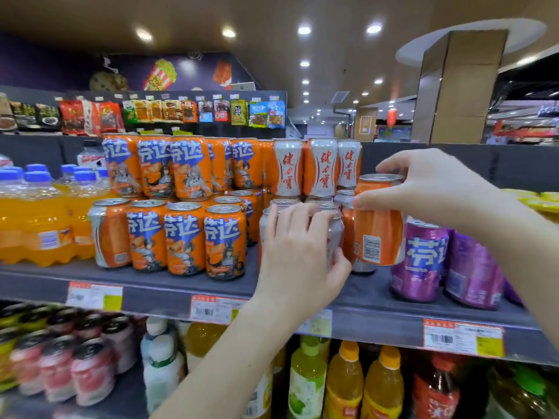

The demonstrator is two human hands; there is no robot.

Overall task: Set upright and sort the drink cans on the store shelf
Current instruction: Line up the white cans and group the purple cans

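Centrally, both hands work at the middle shelf (169, 281), and the step in hand appears to be sorting: cans are being regrouped by brand. The left hand (298, 255) rises from the lower centre of the frame. Its curled fingers (290, 222) and thumb wrap closely round a white can (336, 237) in the front row, right of the upright orange cans (184, 237). The right hand (429, 189) enters from the right edge and pinches a single orange can (378, 234) near its rim, thumb across the front and the other fingers arched behind the top. This can is upright with its barcode facing outward, between the white can and the purple cans (423, 258) at lower right. Whether its base rests on the shelf or hangs just above it cannot be told. More white cans (287, 167) are stacked at upper centre, beside a stacked tier of orange ones.

By judgement, the single orange can is on the wrong side of the white group. The next move calls for lifting it clear of the neighbouring tops, carrying it left to the orange block and turning its label forward. Meanwhile the left hand should steady the white can so that nothing tips.
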